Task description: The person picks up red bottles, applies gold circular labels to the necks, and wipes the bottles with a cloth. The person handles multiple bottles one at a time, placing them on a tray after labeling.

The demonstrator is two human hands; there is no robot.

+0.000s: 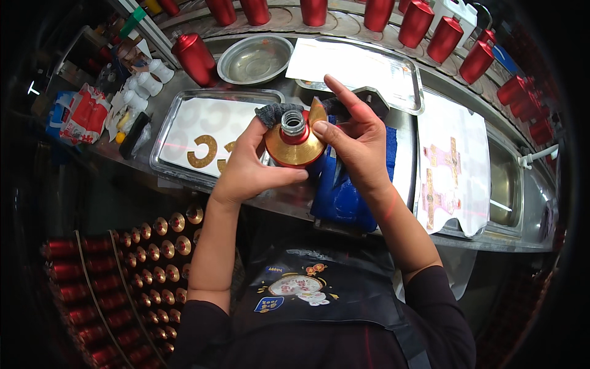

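My left hand (246, 166) is wrapped around a red bottle (275, 157), whose threaded glass neck points up toward me. Dark grey fabric covers some of that hand's fingers. A gold label (292, 154) lies curved around the bottle's shoulder. One end of it stands up off the surface, pinched by the thumb of my right hand (361, 147), with the index finger stretched out. Under the right hand is a blue padded block (347, 200). Curved gold labels (200, 152) lie on a white sheet in a metal tray (161, 144) to the left.
A metal bowl (255, 59) and a red bottle (195, 59) stand behind the tray. Papers lie on another tray (420, 98). Red bottles (416, 23) line a conveyor (283, 19) at the back. Many gold-topped bottles (161, 226) fill the lower left. A sink (505, 190) is at the right.
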